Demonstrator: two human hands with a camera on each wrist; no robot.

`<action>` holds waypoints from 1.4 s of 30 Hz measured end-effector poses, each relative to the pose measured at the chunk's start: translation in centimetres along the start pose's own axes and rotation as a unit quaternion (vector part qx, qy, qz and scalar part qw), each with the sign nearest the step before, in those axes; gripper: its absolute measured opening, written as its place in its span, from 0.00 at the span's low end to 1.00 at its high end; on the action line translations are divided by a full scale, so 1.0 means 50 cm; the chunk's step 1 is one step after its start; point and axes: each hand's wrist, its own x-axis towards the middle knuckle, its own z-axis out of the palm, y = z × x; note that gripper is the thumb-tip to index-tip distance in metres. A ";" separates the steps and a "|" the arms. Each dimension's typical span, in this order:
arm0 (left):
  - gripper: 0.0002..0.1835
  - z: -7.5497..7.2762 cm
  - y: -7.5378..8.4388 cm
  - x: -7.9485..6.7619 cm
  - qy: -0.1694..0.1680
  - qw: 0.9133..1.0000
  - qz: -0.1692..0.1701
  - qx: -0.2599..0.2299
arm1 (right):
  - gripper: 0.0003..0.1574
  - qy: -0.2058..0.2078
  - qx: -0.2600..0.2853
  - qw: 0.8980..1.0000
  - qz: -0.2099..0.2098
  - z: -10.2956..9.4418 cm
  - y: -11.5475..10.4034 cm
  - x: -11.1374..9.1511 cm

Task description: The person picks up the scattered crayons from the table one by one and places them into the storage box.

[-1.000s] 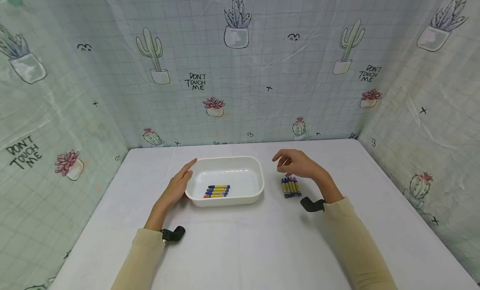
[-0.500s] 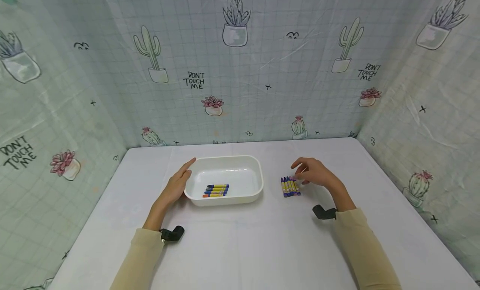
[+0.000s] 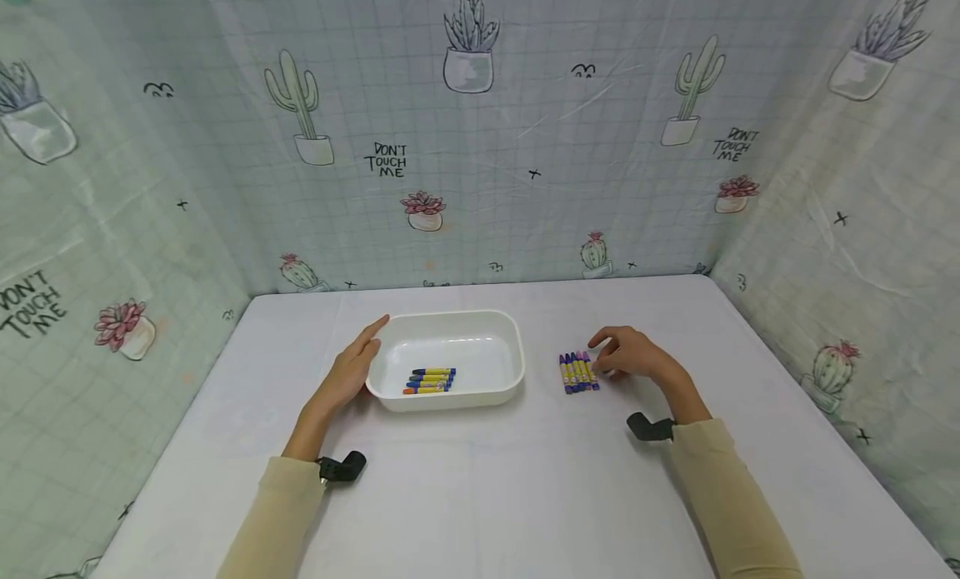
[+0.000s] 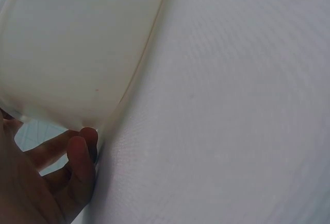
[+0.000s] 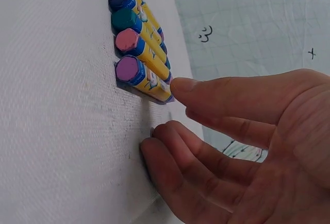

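Note:
My left hand holds the left end of a white plastic tray, with curled fingers against its outer wall in the left wrist view. Several crayons with yellow-and-blue wrappers lie inside, towards the tray's near side. To the tray's right, a row of several more crayons lies side by side on the table. My right hand is low at the right end of that row, fingers bent and apart. In the right wrist view the thumb tip is right by the end purple crayon, and nothing is held.
A white cloth covers the table. Behind it and along both sides hangs a pale curtain printed with cacti. A small black camera mount sits on my right wrist, another mount on my left.
My right hand has moved from above the far ends of the crayon row to the right and down, beside the row's right end. My left hand has stayed at the tray.

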 end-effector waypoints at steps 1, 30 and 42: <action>0.28 -0.001 0.001 0.000 0.000 1.000 0.000 0.001 | 0.26 -0.002 0.000 1.000 -0.001 0.001 0.002 0.001; 0.28 -0.001 0.000 0.002 0.003 1.000 0.010 -0.001 | 0.28 -0.018 -0.006 1.000 -0.020 0.008 0.002 0.006; 0.28 -0.001 0.003 -0.002 0.003 1.000 0.011 -0.009 | 0.32 -0.019 -0.021 0.999 -0.018 0.007 0.000 0.004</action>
